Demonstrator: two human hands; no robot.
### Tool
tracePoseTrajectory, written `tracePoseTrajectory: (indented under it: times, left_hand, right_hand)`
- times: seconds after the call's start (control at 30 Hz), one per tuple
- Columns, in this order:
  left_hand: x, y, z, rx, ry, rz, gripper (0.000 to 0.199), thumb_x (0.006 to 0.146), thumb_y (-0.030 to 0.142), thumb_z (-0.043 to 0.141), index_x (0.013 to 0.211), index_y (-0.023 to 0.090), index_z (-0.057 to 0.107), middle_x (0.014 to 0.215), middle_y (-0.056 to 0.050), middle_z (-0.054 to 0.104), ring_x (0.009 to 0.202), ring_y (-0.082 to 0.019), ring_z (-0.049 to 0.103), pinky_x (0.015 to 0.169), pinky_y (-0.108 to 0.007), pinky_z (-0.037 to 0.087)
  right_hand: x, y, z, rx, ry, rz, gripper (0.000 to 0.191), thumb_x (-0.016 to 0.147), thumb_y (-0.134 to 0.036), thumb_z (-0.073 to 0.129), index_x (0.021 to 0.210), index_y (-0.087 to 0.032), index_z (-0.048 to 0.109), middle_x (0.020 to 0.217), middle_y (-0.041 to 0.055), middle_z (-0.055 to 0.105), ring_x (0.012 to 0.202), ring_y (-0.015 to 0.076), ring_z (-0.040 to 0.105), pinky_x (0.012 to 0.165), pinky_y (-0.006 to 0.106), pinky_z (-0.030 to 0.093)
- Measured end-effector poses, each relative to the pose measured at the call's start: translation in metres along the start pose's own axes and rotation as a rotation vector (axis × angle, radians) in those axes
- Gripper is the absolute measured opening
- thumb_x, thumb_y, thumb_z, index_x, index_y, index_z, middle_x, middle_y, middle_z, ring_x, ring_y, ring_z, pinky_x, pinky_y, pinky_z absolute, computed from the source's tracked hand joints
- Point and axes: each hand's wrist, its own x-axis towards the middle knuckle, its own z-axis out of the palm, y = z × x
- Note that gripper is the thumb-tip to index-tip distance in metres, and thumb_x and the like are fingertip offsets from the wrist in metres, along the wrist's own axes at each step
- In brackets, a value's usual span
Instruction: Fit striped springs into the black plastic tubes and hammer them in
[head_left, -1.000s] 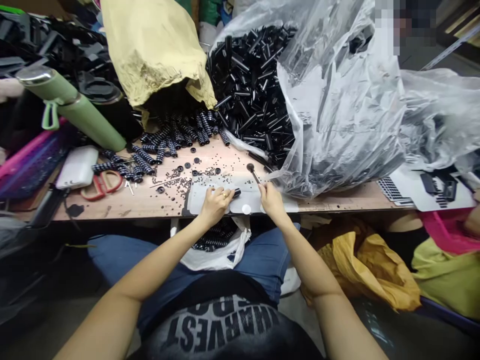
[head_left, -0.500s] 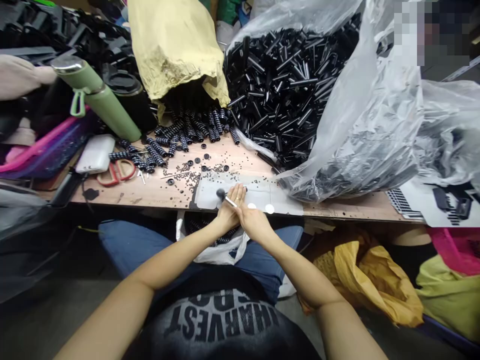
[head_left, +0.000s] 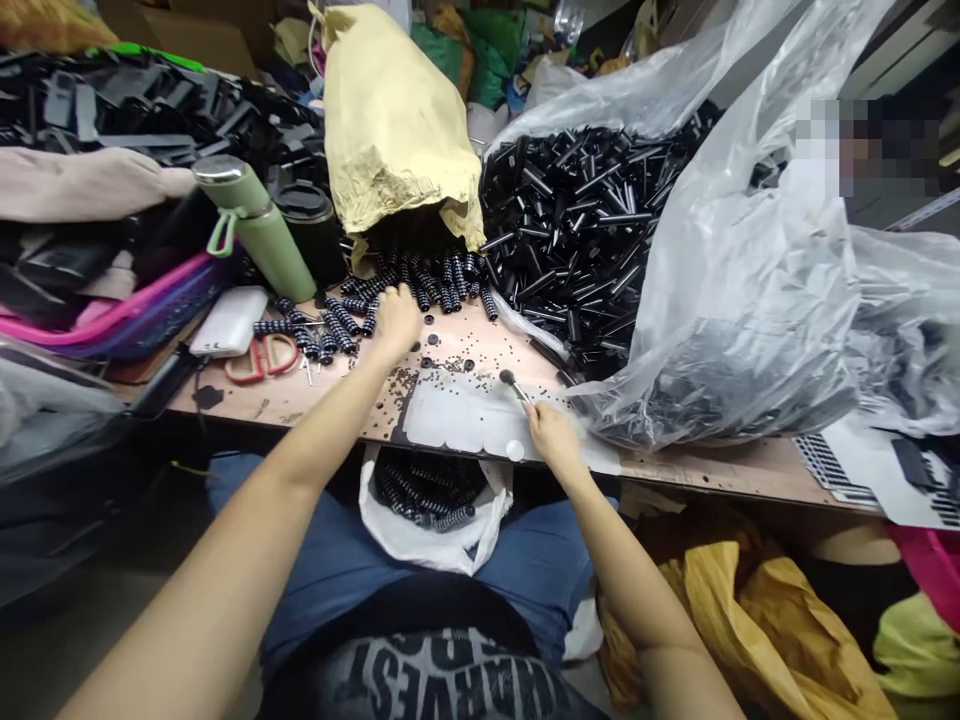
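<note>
My left hand (head_left: 399, 318) is at the near edge of a pile of black ribbed cylinders with pale stripes (head_left: 451, 280). Its fingers curl downward, and whatever lies under them is hidden. Over the right part of a pale sheet (head_left: 450, 405) on the bench, my right hand (head_left: 553, 437) is closed round the thin handle of a small brush (head_left: 508, 378). The brush's dark round head points away and to the left. On my lap, a white bag (head_left: 390, 545) holds more striped cylinders (head_left: 427, 490).
Tiny dark bits (head_left: 401, 388) and black discs (head_left: 469, 365) are scattered on the bench. Red-handled scissors (head_left: 262, 360), a white box-shaped item (head_left: 229, 322) and a green flask (head_left: 266, 230) stand left. Behind are a yellow sack (head_left: 397, 120) and a clear bag (head_left: 750, 330) near black tubes (head_left: 585, 220).
My hands were together above the pale sheet and are now apart. The left moved forward and left to the striped cylinders; the right moved right with the brush. The view has shifted.
</note>
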Motion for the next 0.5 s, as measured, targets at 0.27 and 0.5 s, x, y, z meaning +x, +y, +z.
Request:
tracePoseTrajectory:
  times: [0.27,0.5]
  left_hand:
    - [0.047,-0.001,0.029,0.161,-0.233,-0.021,0.055,0.091,0.046,0.043,0.123,0.001,0.044,0.106,-0.029,0.063,0.104,-0.039,0.06,0.085,-0.045,0.044]
    - [0.006,0.017,0.035,0.135,-0.182,0.058,0.047,0.093,0.044,0.037,0.119,0.005,0.046,0.108,-0.029,0.062,0.107,-0.039,0.057,0.084,-0.045,0.044]
  right_hand:
    - [0.114,0.001,-0.025,-0.049,0.328,-0.038,0.031,0.098,-0.024,0.032,0.11,-0.012,0.058,0.115,0.0169,0.06,0.108,0.0273,0.047,0.086,0.036,0.036]
    - [0.198,-0.002,-0.044,-0.074,0.159,0.04,0.034,0.09,-0.005,0.036,0.107,-0.006,0.065,0.116,0.0216,0.063,0.117,0.029,0.046,0.097,0.046,0.025]
